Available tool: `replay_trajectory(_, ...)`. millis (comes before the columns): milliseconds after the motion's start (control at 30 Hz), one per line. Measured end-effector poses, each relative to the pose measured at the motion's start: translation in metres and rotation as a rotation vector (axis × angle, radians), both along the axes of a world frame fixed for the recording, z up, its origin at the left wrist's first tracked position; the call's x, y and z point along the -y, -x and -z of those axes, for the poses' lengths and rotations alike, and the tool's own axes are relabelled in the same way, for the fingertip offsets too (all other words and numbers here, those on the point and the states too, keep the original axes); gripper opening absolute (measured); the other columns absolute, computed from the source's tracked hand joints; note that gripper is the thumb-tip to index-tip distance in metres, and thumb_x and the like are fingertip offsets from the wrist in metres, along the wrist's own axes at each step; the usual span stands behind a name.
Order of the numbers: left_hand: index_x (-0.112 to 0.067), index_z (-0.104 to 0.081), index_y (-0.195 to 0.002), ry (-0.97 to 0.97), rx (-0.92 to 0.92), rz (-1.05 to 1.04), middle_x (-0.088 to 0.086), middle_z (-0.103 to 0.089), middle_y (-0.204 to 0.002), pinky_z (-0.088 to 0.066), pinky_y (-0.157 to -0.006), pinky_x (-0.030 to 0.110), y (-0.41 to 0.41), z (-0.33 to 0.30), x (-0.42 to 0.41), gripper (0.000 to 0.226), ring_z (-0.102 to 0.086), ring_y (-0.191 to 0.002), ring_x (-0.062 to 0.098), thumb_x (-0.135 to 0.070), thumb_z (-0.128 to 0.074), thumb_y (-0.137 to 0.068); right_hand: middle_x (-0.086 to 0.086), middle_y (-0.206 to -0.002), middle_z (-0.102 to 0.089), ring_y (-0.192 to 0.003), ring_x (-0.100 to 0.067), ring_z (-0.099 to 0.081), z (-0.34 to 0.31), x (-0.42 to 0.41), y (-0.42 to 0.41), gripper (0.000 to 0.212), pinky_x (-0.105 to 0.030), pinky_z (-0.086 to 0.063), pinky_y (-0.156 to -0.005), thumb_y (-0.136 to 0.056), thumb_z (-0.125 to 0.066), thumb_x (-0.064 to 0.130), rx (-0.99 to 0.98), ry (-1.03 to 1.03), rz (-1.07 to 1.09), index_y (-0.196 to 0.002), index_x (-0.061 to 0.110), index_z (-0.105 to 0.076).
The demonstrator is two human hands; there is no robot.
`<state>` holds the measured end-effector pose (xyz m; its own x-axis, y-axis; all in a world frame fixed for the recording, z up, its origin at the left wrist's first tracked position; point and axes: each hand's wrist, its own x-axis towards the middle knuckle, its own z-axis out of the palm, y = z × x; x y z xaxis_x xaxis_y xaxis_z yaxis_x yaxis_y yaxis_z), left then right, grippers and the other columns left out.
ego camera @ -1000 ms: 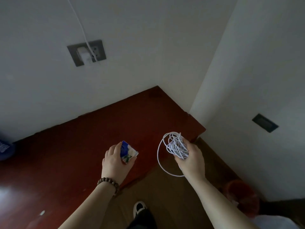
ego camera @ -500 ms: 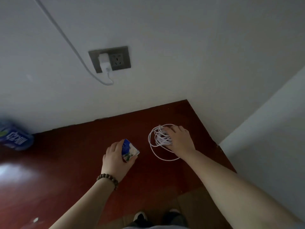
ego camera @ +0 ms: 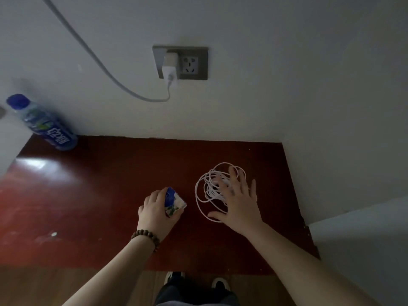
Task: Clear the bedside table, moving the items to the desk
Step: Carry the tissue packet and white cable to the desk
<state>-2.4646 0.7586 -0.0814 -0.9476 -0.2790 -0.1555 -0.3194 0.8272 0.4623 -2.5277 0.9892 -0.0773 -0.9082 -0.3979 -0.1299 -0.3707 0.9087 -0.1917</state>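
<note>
Down on the dark red counter (ego camera: 88, 195), the right hand (ego camera: 239, 202) is spread wide with fingers apart, palm down over the near side of a loose coil of white cable (ego camera: 212, 186). That coil lies on the counter toward its right end; some fingers overlap its loops, but the hand does not close around it, and whether the fingertips actually press on the cable cannot be told. Just left of the coil, the left hand (ego camera: 155, 212) is wrapped around a small blue and white carton (ego camera: 174, 202), fingers curled on its far side and thumb below it; the carton sits low over the counter surface, tilted, and contact with the wood is unclear. A dark bead bracelet (ego camera: 145, 236) circles the left wrist. At the back left corner of the counter stands a bottle with a blue cap (ego camera: 42, 124), close against the wall. Higher on the wall is a grey socket plate (ego camera: 194, 62) with a white charger (ego camera: 170, 67) plugged in, its cord (ego camera: 99, 62) looping away up and left.
</note>
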Motion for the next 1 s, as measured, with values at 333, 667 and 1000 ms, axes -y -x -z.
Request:
replay_trajectory(333,-0.021,-0.033,-0.145,-0.021,-0.010,-0.063,-0.002,-0.043,-0.141,-0.034,-0.108,0.041,-0.007,-0.003,-0.001,0.080,-0.039,-0.128,0.018,-0.055,-0.064,-0.079,-0.013,-0.154,0.023,-0.141,-0.037,0.013,0.026,0.004,-0.023,0.116,-0.056,-0.001,-0.114,-0.063,-0.053,0.081,0.060,0.164,0.157,-0.143,0.040,0.020)
replay_trajectory(667,-0.024,-0.032,-0.145,0.001,-0.081,-0.068,-0.007,-0.041,-0.142,-0.033,-0.109,0.037,0.006,-0.012,0.017,0.080,-0.037,-0.129,0.013,-0.056,-0.063,-0.079,-0.022,-0.136,-0.040,-0.115,-0.041,-0.043,0.037,0.052,0.067,0.058,-0.048,-0.052,-0.085,-0.071,-0.076,0.016,-0.137,0.374,-0.079,-0.123,0.022,-0.049)
replay_trajectory(1000,-0.023,-0.031,-0.146,0.025,-0.064,-0.089,-0.007,-0.041,-0.143,-0.034,-0.109,0.037,0.007,-0.015,0.044,0.081,-0.037,-0.129,0.013,-0.056,-0.064,-0.079,-0.016,-0.151,-0.023,-0.138,-0.038,-0.019,0.036,0.113,0.131,0.063,-0.056,-0.017,-0.113,-0.084,-0.055,0.036,-0.103,0.236,-0.125,-0.142,0.028,-0.032)
